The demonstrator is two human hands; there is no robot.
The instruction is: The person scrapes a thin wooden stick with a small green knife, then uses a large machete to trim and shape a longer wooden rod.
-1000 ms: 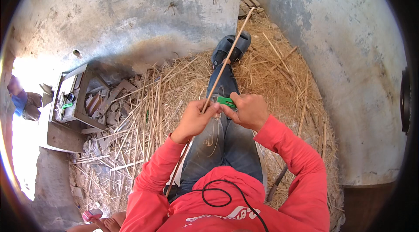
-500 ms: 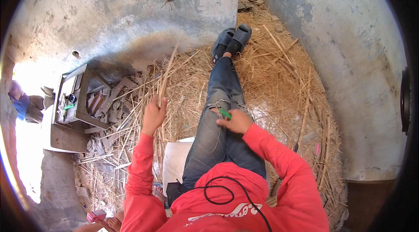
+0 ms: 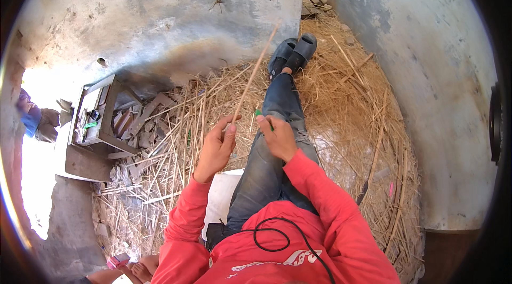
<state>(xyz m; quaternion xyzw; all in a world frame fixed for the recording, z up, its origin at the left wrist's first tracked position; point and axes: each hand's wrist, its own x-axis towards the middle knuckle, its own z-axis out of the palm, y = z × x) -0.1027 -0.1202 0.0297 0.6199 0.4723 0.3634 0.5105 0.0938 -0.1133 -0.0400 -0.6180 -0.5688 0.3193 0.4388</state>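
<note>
My left hand (image 3: 217, 148) grips a long thin wooden strip (image 3: 254, 78) near its lower end. From there the strip slants up and to the right, its far tip in front of the grey wall. Close beside it, above my legs, my right hand (image 3: 278, 138) is closed on a small green-handled tool (image 3: 258, 113). Only a bit of green shows past the thumb; any blade cannot be made out. A narrow gap separates the two hands, and the tool is apart from the strip.
Straw and split strips (image 3: 341, 102) cover the floor around my outstretched legs (image 3: 261, 172). A wooden frame table (image 3: 101, 113) stands at the left by broken boards, with small items on it. Another person (image 3: 40, 118) is at the far left; someone's legs (image 3: 141, 269) show at the lower left.
My left hand has moved right and up with the strip, which now leans further right. My right hand has risen leftward with the green tool, bringing both hands closer together.
</note>
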